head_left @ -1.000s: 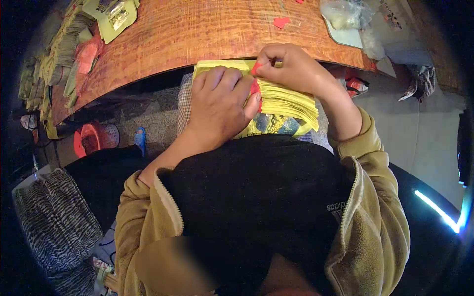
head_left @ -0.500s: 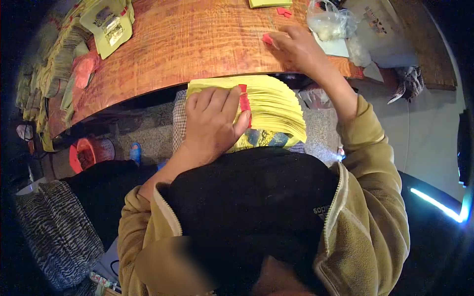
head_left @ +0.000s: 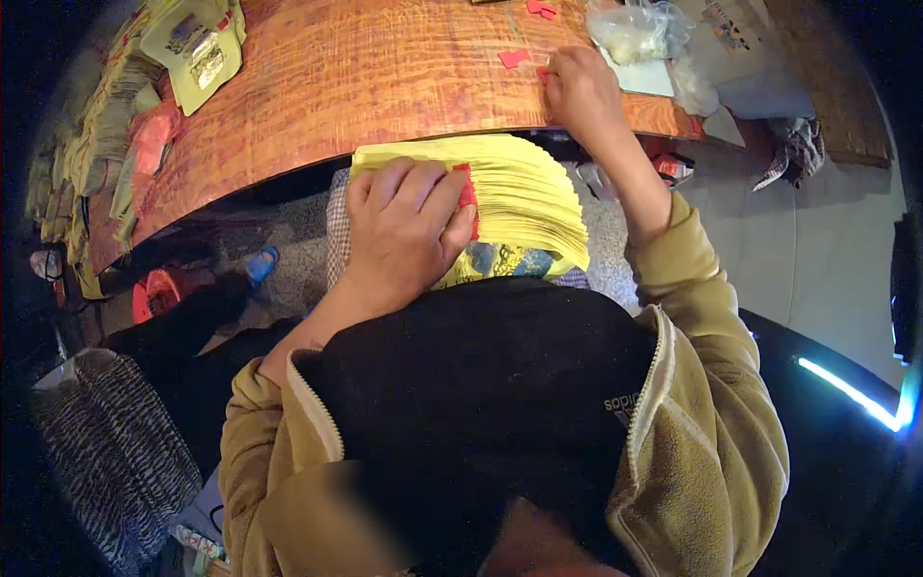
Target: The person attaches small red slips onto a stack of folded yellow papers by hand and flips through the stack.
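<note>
A thick stack of yellow paper sheets rests on my lap by the table edge, its right-hand edges fanned out. My left hand presses on its left part with curled fingers, the thumb against a red paper strip that lies across the sheets. Over the tabletop, my right hand is closed, its fingertips pinched at a small red paper slip, mostly hidden. Just left of those fingers another red slip lies on the wood.
More red slips lie farther back on the wooden table. A clear plastic bag sits at the right. Bundled yellow paper and a red plastic wrapper line the left side. A red basket stands on the floor.
My right hand has drawn away to the right from a red slip, which now lies uncovered on the table. My left hand stays on the yellow stack. The view has shifted slightly.
</note>
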The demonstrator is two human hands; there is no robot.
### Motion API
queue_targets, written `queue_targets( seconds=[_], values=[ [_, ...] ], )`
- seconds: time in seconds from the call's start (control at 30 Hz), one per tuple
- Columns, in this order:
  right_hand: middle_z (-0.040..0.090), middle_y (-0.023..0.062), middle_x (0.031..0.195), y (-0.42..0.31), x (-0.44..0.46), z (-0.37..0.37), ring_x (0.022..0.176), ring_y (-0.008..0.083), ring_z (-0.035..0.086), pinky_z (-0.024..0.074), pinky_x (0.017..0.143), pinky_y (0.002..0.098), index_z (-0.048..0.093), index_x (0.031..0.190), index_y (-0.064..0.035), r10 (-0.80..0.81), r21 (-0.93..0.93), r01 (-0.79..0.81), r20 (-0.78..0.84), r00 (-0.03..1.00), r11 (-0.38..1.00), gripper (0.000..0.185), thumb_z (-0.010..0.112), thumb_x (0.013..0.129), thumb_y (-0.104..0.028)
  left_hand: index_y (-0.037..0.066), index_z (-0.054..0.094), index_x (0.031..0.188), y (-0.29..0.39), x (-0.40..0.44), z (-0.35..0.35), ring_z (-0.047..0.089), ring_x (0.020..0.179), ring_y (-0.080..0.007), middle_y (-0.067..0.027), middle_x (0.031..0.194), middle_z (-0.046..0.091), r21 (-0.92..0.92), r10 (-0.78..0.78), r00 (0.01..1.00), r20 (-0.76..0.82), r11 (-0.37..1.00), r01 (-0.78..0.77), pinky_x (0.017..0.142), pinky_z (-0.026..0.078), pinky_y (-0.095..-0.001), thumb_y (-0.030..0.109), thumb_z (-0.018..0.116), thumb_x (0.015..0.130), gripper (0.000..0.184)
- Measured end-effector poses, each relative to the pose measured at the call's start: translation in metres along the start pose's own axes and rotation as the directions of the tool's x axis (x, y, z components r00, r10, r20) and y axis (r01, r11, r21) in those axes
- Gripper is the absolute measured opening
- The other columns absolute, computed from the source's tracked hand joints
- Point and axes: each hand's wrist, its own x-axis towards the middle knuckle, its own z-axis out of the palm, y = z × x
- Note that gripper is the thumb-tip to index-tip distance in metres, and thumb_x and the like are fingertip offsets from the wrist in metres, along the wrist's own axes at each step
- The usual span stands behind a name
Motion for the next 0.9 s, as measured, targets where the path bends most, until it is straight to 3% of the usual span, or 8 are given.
queue_targets(
  seconds=[0.03, 0.17, 0.27, 0.3, 0.4, 0.63, 0.8, 0.9],
  values=[
    [0.067, 0.013, 0.09, -0.001, 0.003, 0.001, 0.088, 0.0356, 0.064, 0.0521, 0.078, 0.047, 0.066, 0.086, -0.0034, -0.026, 0.006, 0.027, -0.096, 0.995, 1.0, 0.016, 0.071, 0.08, -0.017, 0.014, 0.069, 0.1, 0.0, 0.0, 0.001, 0.058, 0.097, -0.0207, 0.0003, 0.097, 0.062, 0.009, -0.011, 1.0, 0.0, 1.0, 0.011, 0.085, 0.04, -0.0401, 0.028, 0.077, 0.074, 0.03],
    [0.066, 0.0135, 0.09, -0.022, 0.006, -0.023, 0.088, 0.0367, 0.063, 0.0518, 0.078, 0.0469, 0.066, 0.089, -0.0043, 0.061, -0.143, -0.062, -0.01, 0.998, 0.988, 0.016, 0.07, 0.082, -0.018, 0.017, 0.069, 0.095, 0.003, -0.003, 0.001, 0.058, 0.094, -0.0186, 0.0017, 0.092, 0.061, 0.045, -0.07, 0.998, 0.007, 0.997, 0.07, 0.085, 0.04, -0.0389, 0.03, 0.074, 0.076, 0.023],
    [0.065, 0.0149, 0.082, -0.046, 0.005, -0.042, 0.079, 0.0326, 0.064, 0.0492, 0.071, 0.0399, 0.062, 0.091, -0.0017, 0.067, 0.41, -0.155, 0.221, 0.973, 0.899, 0.019, 0.066, 0.092, -0.02, 0.018, 0.068, 0.093, 0.001, -0.003, 0.004, 0.058, 0.093, -0.0188, 0.0016, 0.091, 0.06, 0.048, -0.056, 0.998, -0.006, 0.997, 0.056, 0.084, 0.04, -0.0383, 0.03, 0.073, 0.076, 0.021],
    [0.061, 0.0117, 0.075, -0.063, 0.007, -0.058, 0.071, 0.0216, 0.059, 0.0473, 0.069, 0.0336, 0.061, 0.091, -0.0004, 0.008, 0.542, -0.251, 0.41, 0.912, 0.802, 0.02, 0.066, 0.094, -0.02, 0.017, 0.068, 0.091, 0.0, -0.003, 0.006, 0.058, 0.094, -0.0191, 0.0012, 0.092, 0.06, 0.044, -0.052, 0.999, -0.013, 0.998, 0.053, 0.084, 0.04, -0.0381, 0.031, 0.072, 0.077, 0.02],
    [0.057, 0.008, 0.073, -0.093, 0.008, -0.073, 0.069, 0.0145, 0.053, 0.0458, 0.068, 0.0291, 0.06, 0.09, -0.0003, -0.216, 0.736, -0.375, 0.569, 0.793, 0.563, 0.02, 0.068, 0.092, -0.018, 0.016, 0.068, 0.089, -0.002, -0.006, 0.008, 0.058, 0.095, -0.0192, 0.0005, 0.092, 0.06, 0.037, -0.037, 0.999, -0.032, 0.999, 0.038, 0.085, 0.04, -0.0379, 0.031, 0.072, 0.077, 0.019],
    [0.065, 0.0129, 0.079, -0.111, 0.015, -0.067, 0.07, 0.0231, 0.064, 0.0498, 0.065, 0.0356, 0.062, 0.091, 0.0001, -0.248, 0.533, -0.101, 0.543, 0.803, 0.84, 0.019, 0.071, 0.086, -0.015, 0.014, 0.069, 0.092, -0.002, -0.012, 0.008, 0.058, 0.095, -0.0189, 0.0002, 0.093, 0.06, 0.044, -0.004, 1.0, -0.016, 0.999, 0.004, 0.085, 0.041, -0.0386, 0.033, 0.071, 0.079, 0.023],
    [0.068, 0.0142, 0.087, -0.099, 0.007, -0.063, 0.076, 0.0272, 0.066, 0.0517, 0.069, 0.0363, 0.067, 0.106, -0.0023, -0.209, 0.612, -0.165, 0.491, 0.846, 0.773, 0.024, 0.071, 0.087, -0.017, 0.013, 0.069, 0.1, 0.001, -0.008, 0.006, 0.058, 0.094, -0.0186, 0.0007, 0.093, 0.061, 0.084, -0.015, 1.0, 0.014, 0.996, 0.014, 0.085, 0.041, -0.0387, 0.032, 0.07, 0.08, 0.028],
    [0.069, 0.0147, 0.104, -0.063, 0.002, -0.046, 0.092, 0.0312, 0.066, 0.0539, 0.084, 0.0365, 0.066, 0.117, -0.0049, -0.126, 0.685, -0.27, 0.469, 0.874, 0.677, 0.029, 0.068, 0.089, -0.014, 0.013, 0.069, 0.106, -0.001, -0.012, 0.008, 0.058, 0.094, -0.0195, -0.0002, 0.095, 0.062, 0.066, -0.007, 1.0, -0.007, 0.998, 0.007, 0.085, 0.041, -0.0395, 0.032, 0.073, 0.078, 0.035]
  ],
)
